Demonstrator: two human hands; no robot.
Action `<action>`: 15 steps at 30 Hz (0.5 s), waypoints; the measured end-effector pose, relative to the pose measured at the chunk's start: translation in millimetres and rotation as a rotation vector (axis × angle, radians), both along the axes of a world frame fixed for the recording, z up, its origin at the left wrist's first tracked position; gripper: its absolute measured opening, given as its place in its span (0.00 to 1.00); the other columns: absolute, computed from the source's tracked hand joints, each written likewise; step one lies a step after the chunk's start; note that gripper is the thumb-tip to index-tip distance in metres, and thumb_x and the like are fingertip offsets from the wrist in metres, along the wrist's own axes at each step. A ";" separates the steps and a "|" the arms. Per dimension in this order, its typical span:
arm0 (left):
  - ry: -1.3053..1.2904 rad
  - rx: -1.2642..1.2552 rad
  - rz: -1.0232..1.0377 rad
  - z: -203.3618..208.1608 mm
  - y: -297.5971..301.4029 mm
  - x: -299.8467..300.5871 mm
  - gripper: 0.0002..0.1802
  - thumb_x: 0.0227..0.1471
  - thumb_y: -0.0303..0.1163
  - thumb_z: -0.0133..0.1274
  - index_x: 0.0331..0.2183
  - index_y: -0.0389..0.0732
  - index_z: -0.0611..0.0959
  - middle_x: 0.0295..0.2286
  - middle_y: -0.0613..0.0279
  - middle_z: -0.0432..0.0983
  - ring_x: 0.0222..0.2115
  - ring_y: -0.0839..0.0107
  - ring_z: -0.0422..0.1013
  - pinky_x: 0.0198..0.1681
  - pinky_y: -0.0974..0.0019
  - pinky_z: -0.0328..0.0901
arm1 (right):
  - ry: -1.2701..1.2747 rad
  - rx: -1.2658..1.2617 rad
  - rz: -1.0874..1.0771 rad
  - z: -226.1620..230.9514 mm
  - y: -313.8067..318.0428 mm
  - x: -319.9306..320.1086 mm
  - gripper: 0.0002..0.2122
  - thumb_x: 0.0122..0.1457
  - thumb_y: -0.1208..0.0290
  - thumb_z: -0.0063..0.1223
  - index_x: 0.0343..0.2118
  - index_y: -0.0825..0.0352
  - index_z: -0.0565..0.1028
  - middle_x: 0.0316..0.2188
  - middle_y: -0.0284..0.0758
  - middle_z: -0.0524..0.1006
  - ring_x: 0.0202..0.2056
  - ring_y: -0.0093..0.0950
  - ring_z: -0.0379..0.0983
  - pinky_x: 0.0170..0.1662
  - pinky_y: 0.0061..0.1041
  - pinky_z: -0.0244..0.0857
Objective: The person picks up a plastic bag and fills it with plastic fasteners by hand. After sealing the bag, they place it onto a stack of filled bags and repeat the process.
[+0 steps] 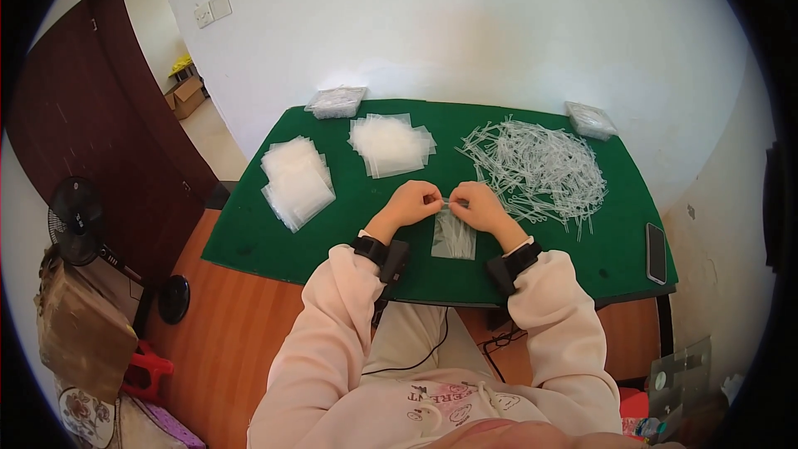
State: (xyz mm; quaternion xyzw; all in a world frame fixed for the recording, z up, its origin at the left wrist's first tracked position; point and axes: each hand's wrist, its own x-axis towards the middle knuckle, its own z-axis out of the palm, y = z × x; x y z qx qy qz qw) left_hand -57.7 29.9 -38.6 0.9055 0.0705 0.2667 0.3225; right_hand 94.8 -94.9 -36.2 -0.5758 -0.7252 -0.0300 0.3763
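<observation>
A small clear plastic bag (454, 241) lies on the green cloth near the table's front edge, with thin clear sticks showing inside it. At the bag's top edge, my left hand (414, 203) is closed in a pinch on the left side. My right hand (480, 206) pinches the same edge just to the right, the fingertips of both hands almost touching. Just beyond my right hand spreads a loose heap of thin clear plastic sticks (544, 166); their exact kind is too small to tell.
Two stacks of empty clear bags, a left stack (298, 187) and a middle stack (391, 148), lie on the green-covered table (274, 245). Filled clear packs sit at the back left (337, 103) and back right (591, 120). A phone (656, 254) rests at the right edge. A black fan (79, 212) stands left.
</observation>
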 end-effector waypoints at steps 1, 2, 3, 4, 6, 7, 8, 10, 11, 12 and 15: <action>-0.001 0.000 0.000 -0.5 -0.7 1.0 0.09 0.38 0.33 0.54 0.20 0.36 0.77 0.16 0.59 0.72 0.17 0.69 0.67 0.22 0.69 0.61 | -0.001 0.000 0.000 0.0 0.8 -0.9 0.05 0.44 0.71 0.51 0.19 0.67 0.71 0.18 0.35 0.69 0.24 0.33 0.67 0.26 0.29 0.60; 0.006 -0.038 -0.010 -1.1 -1.3 1.4 0.09 0.38 0.33 0.54 0.20 0.36 0.77 0.16 0.59 0.71 0.17 0.69 0.67 0.22 0.69 0.61 | -0.008 -0.001 -0.005 -0.4 1.5 -2.1 0.05 0.44 0.71 0.51 0.19 0.67 0.71 0.19 0.36 0.70 0.24 0.33 0.67 0.26 0.29 0.60; 0.013 -0.075 -0.019 -1.8 -1.8 1.8 0.09 0.38 0.33 0.54 0.21 0.36 0.77 0.16 0.59 0.71 0.17 0.69 0.67 0.22 0.69 0.61 | -0.016 -0.002 -0.010 -0.7 2.1 -2.9 0.05 0.44 0.71 0.52 0.20 0.67 0.71 0.19 0.36 0.70 0.24 0.33 0.67 0.26 0.29 0.60; 0.020 -0.113 -0.029 -2.2 -2.0 2.1 0.09 0.38 0.33 0.54 0.21 0.36 0.77 0.16 0.59 0.71 0.17 0.69 0.66 0.22 0.69 0.61 | -0.023 -0.003 -0.016 -0.9 2.2 -3.2 0.05 0.43 0.71 0.52 0.20 0.67 0.71 0.19 0.36 0.70 0.24 0.34 0.67 0.26 0.29 0.61; 0.013 -0.105 -0.036 -2.9 -1.4 1.9 0.09 0.38 0.33 0.54 0.21 0.36 0.77 0.16 0.59 0.71 0.17 0.69 0.66 0.22 0.69 0.61 | 0.020 -0.035 -0.032 -0.7 0.7 -2.0 0.05 0.43 0.70 0.52 0.20 0.67 0.72 0.19 0.36 0.71 0.24 0.34 0.68 0.26 0.29 0.61; 0.004 -0.097 -0.044 -2.3 -1.0 1.7 0.09 0.39 0.33 0.54 0.21 0.36 0.77 0.16 0.59 0.71 0.17 0.69 0.66 0.21 0.69 0.60 | 0.061 -0.066 -0.049 0.7 -0.6 -1.5 0.06 0.42 0.70 0.51 0.20 0.67 0.72 0.19 0.36 0.71 0.24 0.34 0.68 0.26 0.29 0.61; -0.005 -0.088 -0.052 -1.8 -0.6 1.4 0.09 0.39 0.33 0.54 0.21 0.36 0.77 0.16 0.59 0.71 0.17 0.70 0.66 0.21 0.69 0.60 | 0.103 -0.096 -0.066 1.4 -1.4 -0.7 0.06 0.42 0.69 0.51 0.19 0.66 0.73 0.19 0.36 0.72 0.24 0.35 0.69 0.26 0.30 0.62; -0.003 -0.079 -0.036 -0.1 1.0 0.4 0.09 0.39 0.33 0.54 0.21 0.36 0.77 0.16 0.60 0.71 0.17 0.70 0.66 0.21 0.69 0.60 | 0.149 -0.111 -0.096 0.7 -1.8 5.1 0.06 0.42 0.69 0.52 0.20 0.67 0.73 0.19 0.36 0.72 0.23 0.33 0.69 0.26 0.29 0.62; -0.003 -0.071 -0.019 0.8 1.9 -0.2 0.10 0.40 0.33 0.54 0.21 0.36 0.77 0.16 0.60 0.71 0.17 0.71 0.66 0.21 0.70 0.60 | 0.193 -0.126 -0.125 0.4 -2.0 8.9 0.07 0.43 0.69 0.52 0.20 0.67 0.73 0.19 0.36 0.72 0.22 0.32 0.69 0.25 0.28 0.62; -0.003 -0.063 -0.001 0.8 2.7 -0.4 0.10 0.40 0.33 0.54 0.21 0.36 0.77 0.16 0.60 0.71 0.17 0.71 0.65 0.21 0.70 0.60 | 0.237 -0.141 -0.154 -0.1 -2.2 12.5 0.07 0.43 0.68 0.52 0.20 0.67 0.73 0.19 0.36 0.72 0.21 0.30 0.69 0.25 0.27 0.61; 0.013 -0.066 0.014 0.1 3.3 -1.1 0.10 0.40 0.33 0.53 0.20 0.35 0.77 0.16 0.60 0.71 0.16 0.71 0.65 0.21 0.70 0.60 | 0.329 -0.199 -0.160 -2.2 -2.0 20.6 0.08 0.44 0.68 0.53 0.20 0.68 0.73 0.17 0.34 0.72 0.19 0.26 0.68 0.24 0.24 0.60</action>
